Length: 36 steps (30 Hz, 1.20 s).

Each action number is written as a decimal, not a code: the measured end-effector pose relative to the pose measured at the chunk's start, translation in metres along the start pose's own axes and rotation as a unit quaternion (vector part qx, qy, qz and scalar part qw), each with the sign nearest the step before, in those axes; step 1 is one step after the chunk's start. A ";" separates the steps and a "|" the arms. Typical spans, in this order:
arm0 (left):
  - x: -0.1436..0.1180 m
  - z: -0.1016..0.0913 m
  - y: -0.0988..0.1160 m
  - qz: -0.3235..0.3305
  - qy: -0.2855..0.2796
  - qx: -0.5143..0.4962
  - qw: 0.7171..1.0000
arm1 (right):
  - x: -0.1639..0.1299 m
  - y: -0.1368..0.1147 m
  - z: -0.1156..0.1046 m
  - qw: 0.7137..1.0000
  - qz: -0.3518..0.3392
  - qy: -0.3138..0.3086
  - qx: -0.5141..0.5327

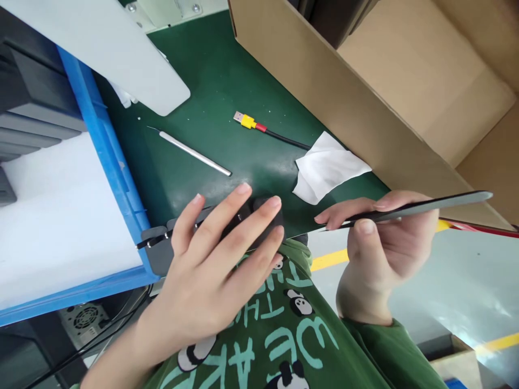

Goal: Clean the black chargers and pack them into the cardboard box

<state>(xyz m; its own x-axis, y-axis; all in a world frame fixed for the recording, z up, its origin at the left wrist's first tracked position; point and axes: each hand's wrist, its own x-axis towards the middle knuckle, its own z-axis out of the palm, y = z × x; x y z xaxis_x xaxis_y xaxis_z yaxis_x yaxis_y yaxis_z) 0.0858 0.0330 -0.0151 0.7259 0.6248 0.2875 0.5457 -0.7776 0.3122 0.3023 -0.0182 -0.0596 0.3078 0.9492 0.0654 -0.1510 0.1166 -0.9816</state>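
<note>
My left hand (223, 265) lies palm down with its fingers spread over a dark hinged object (160, 251) at the bench's near edge. Shiny pins show along that object's joints, but the hand covers much of it, so its kind is unclear. Off to the right, my right hand (389, 248) grips a pair of dark grey tweezers (438, 205), their narrow tips pointing left. Farther up the green bench lies a silver pen-like tool (194, 153) with a thin needle tip. A black cable with a yellow USB plug (247, 120) runs under a white cloth (328, 167).
A blue tray (115, 162) lined with white holds dark ribbed parts (36, 102) on the left. A pale panel (121, 54) juts over the bench from the upper left. An open cardboard box (324, 81) borders the right side.
</note>
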 end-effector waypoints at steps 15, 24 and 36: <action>0.003 0.002 -0.012 0.000 -0.019 -0.010 1.000 | 0.000 0.000 0.028 0.980 0.144 -0.136 -0.028; 0.002 0.003 -0.013 0.005 -0.012 -0.021 1.000 | 0.000 -0.003 0.033 0.979 0.152 -0.122 -0.065; 0.001 0.001 -0.013 -0.004 -0.028 -0.020 0.999 | 0.004 -0.004 0.031 0.974 0.144 -0.134 -0.112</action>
<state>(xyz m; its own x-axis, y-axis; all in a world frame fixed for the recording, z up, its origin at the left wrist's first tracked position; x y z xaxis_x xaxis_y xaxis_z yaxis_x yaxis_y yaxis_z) 0.0795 0.0438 -0.0198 0.7451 0.6247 0.2336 0.5351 -0.7690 0.3498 0.2748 -0.0058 -0.0503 0.0226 0.9787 -0.2043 0.0221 -0.2048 -0.9786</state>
